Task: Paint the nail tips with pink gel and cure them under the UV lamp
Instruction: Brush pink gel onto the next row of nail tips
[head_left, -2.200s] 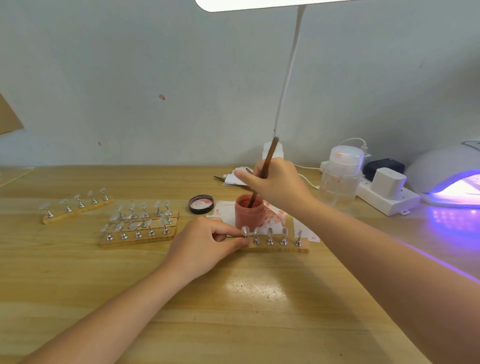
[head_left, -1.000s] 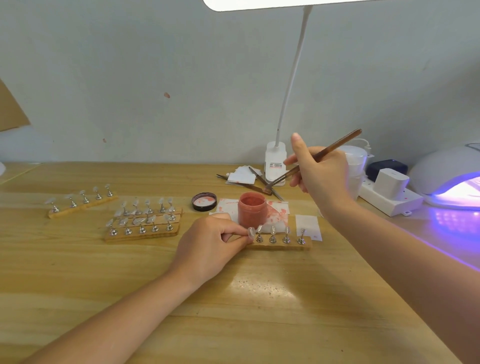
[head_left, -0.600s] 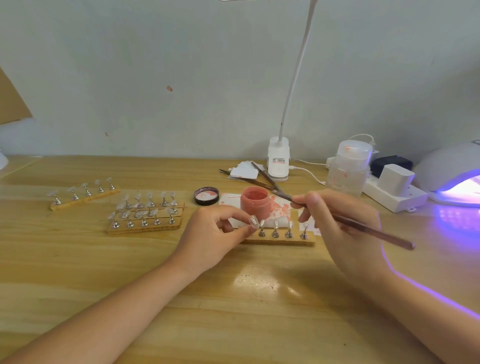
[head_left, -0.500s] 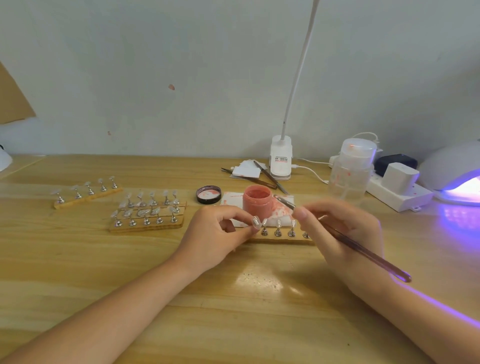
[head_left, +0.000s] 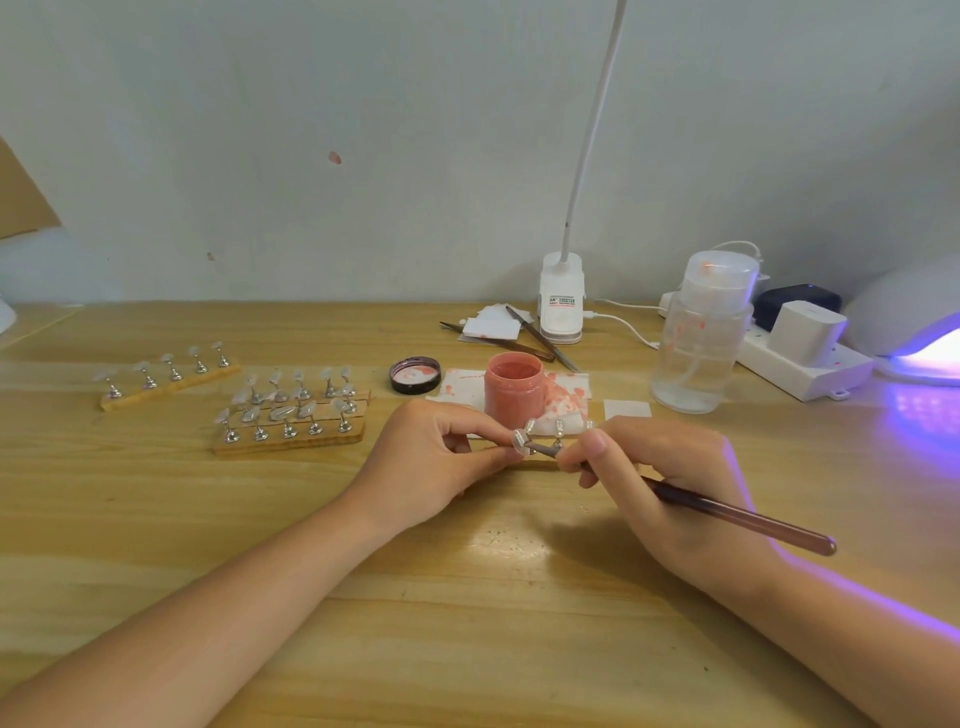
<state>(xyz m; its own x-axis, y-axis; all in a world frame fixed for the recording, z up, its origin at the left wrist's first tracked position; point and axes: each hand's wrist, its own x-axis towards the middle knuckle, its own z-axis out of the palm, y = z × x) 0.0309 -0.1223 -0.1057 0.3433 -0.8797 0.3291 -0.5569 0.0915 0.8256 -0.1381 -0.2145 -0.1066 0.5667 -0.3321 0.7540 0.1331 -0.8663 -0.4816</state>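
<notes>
I'm pinching a clear tip (head_left: 519, 440) in my left hand (head_left: 434, 467), just before the pink jar (head_left: 514, 387). My right hand (head_left: 670, 483) is gripping the brush (head_left: 727, 514), its end touching the tip. The lamp (head_left: 919, 332) is glowing far right.

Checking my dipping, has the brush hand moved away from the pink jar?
Yes. The right hand left the jar, swung up, then came down in front of it, brush tip at the nail tip.

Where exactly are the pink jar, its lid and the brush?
pink jar (head_left: 514, 391), head view, on the front of its side wall.
lid (head_left: 414, 374), head view, on its pink-smeared inside.
brush (head_left: 737, 517), head view, on the handle behind the right hand.
</notes>
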